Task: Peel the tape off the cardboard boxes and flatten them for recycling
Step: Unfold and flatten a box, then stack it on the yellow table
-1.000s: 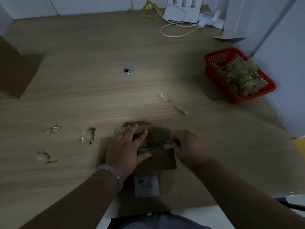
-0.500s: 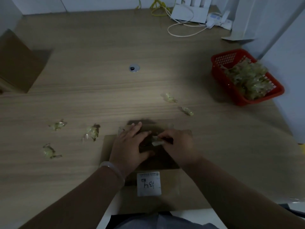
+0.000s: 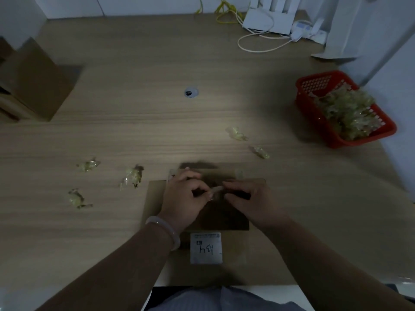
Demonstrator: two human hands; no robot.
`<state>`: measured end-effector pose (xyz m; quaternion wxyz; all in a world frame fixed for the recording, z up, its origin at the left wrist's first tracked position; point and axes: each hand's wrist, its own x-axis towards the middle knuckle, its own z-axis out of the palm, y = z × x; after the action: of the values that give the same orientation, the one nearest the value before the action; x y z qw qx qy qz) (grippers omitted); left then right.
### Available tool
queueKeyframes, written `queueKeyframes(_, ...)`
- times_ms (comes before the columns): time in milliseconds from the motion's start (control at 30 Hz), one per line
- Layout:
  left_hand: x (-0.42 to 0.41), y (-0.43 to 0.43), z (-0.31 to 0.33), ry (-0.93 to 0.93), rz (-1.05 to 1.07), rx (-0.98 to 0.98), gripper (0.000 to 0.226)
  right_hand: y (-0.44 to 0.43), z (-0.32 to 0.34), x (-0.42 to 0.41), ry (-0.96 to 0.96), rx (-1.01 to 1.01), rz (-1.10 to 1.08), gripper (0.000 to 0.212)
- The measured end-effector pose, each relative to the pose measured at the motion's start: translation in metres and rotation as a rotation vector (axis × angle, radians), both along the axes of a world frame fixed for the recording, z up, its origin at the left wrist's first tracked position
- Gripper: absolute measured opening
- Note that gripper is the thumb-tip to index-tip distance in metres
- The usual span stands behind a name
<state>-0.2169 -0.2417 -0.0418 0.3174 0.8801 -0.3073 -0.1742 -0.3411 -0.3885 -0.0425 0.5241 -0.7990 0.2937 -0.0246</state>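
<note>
head view, items:
- cardboard box (image 3: pixel 155 198): lies opened flat on the surface (image 3: pixel 134 131) just before me, white label (image 3: pixel 206 248) on its near part.
- tape strip (image 3: pixel 216 190): lifted off the box, held between both my hands.
- left hand (image 3: pixel 184 198): fingers (image 3: pixel 197 184) curled, pinching one end of the strip.
- right hand (image 3: pixel 249 200): fingers curled, pinching the other end.
- tape wads (image 3: pixel 133 176): scattered on the surface, left and right.
- red basket (image 3: pixel 314 108): far right, heaped with tape.
- second cardboard box (image 3: pixel 33 81): far left, apparently untouched.

step in hand, i judge: crumpling a peeled strip. next: discard the wad, check this box for remaining tape.
</note>
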Motion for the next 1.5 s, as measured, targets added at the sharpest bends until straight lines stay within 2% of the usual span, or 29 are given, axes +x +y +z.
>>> queueKeyframes(100,-0.002,0.004,0.000,-0.008,0.010,-0.026,0.004,0.001,-0.004,-0.005,-0.041,-0.029,-0.105,0.054)
queueKeyframes(233,-0.006,0.007,0.000,-0.039,0.095,-0.059,0.003,0.002,-0.010,-0.005,0.082,-0.291,0.097,0.059)
queueKeyframes(367,-0.002,0.010,0.004,-0.131,0.125,-0.008,0.007,0.006,-0.017,-0.006,0.092,-0.337,0.198,0.057)
queueKeyframes(500,-0.007,0.011,0.004,-0.358,0.023,0.158,0.009,0.009,-0.022,-0.007,0.092,-0.396,0.223,0.054)
queueKeyframes(600,-0.012,0.008,0.008,-0.464,-0.029,0.174,0.017,0.010,-0.021,-0.006,0.091,-0.413,0.234,0.052)
queueKeyframes(700,-0.014,0.005,0.017,-0.597,-0.186,0.268,0.007,0.013,-0.020,-0.008,0.063,-0.422,0.223,0.049)
queueKeyframes(800,-0.015,0.004,0.022,-0.670,-0.340,0.315,0.009,0.015,-0.018,-0.009,0.060,-0.436,0.230,0.047)
queueKeyframes(933,-0.014,0.008,0.017,-0.528,-0.430,0.347,0.029,0.015,-0.018,-0.009,0.079,-0.446,0.257,0.047)
queueKeyframes(1067,-0.008,0.007,0.014,-0.253,-0.293,0.204,0.027,0.012,-0.017,-0.006,0.064,-0.466,0.293,0.048)
queueKeyframes(1300,-0.007,0.001,0.009,-0.086,0.000,0.144,0.014,0.014,-0.019,-0.005,0.063,-0.545,0.308,0.051)
queueKeyframes(1400,-0.009,0.001,0.010,-0.150,-0.063,0.204,0.018,0.014,-0.018,-0.007,0.073,-0.561,0.315,0.049)
queueKeyframes(1500,-0.009,-0.001,0.012,-0.076,-0.087,0.248,0.024,0.014,-0.019,-0.009,0.066,-0.568,0.315,0.047)
